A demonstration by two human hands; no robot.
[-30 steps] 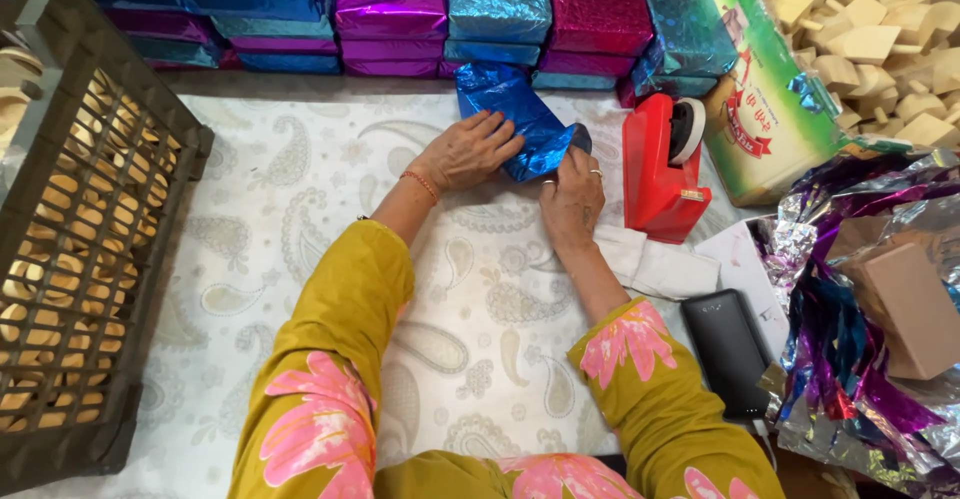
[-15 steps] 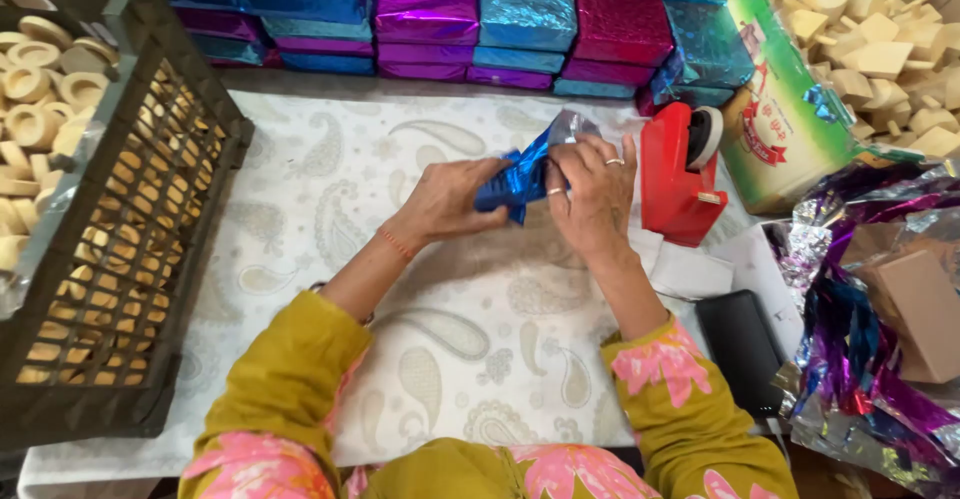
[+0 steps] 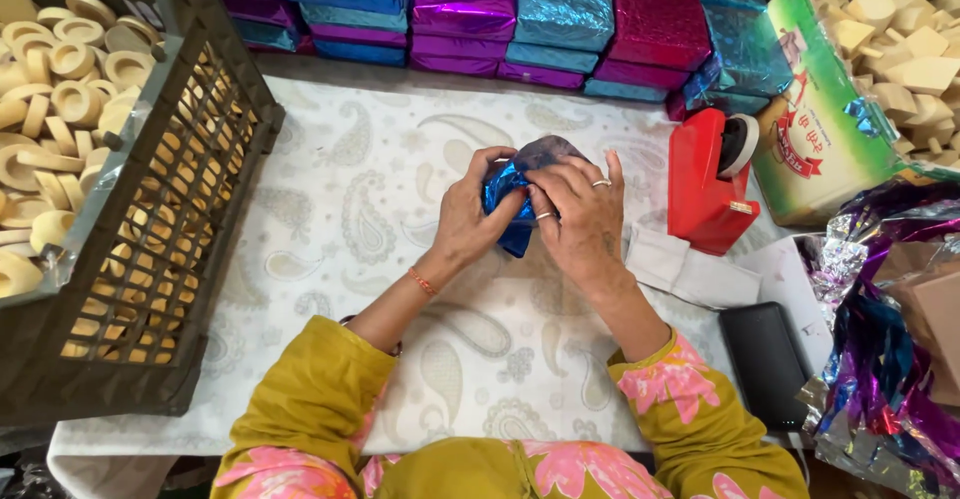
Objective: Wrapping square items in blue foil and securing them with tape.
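Reaching forward from mustard-yellow sleeves with pink flowers, both forearms angle inward and meet over the middle of the worktop (image 3: 330,219), which is covered with a white paisley-patterned cloth. The left hand (image 3: 468,214) cups the near left side of a small block wrapped in shiny blue foil (image 3: 512,191), its fingers curled over the top edge and its thumb against the foil. The right hand (image 3: 580,214) lies over the block's right side, palm down, fingers spread and bent, pressing the wrapping; two rings show on it. Both hands are closed on the block, holding it just above the cloth, tilted, with a dark patch showing at its top.

To the left stands a dark plastic lattice crate (image 3: 190,219) filled with pale ring-shaped pieces (image 3: 60,69). Along the far edge runs a row of stacked foil-wrapped boxes in blue, purple and magenta (image 3: 520,9). Just right of the hands sits a red tape dispenser (image 3: 705,184), and beyond it a green-printed bag of pale wedge-shaped blocks (image 3: 880,49). A flat black case (image 3: 765,364) lies near the right elbow, beside loose crumpled foil sheets (image 3: 880,359).
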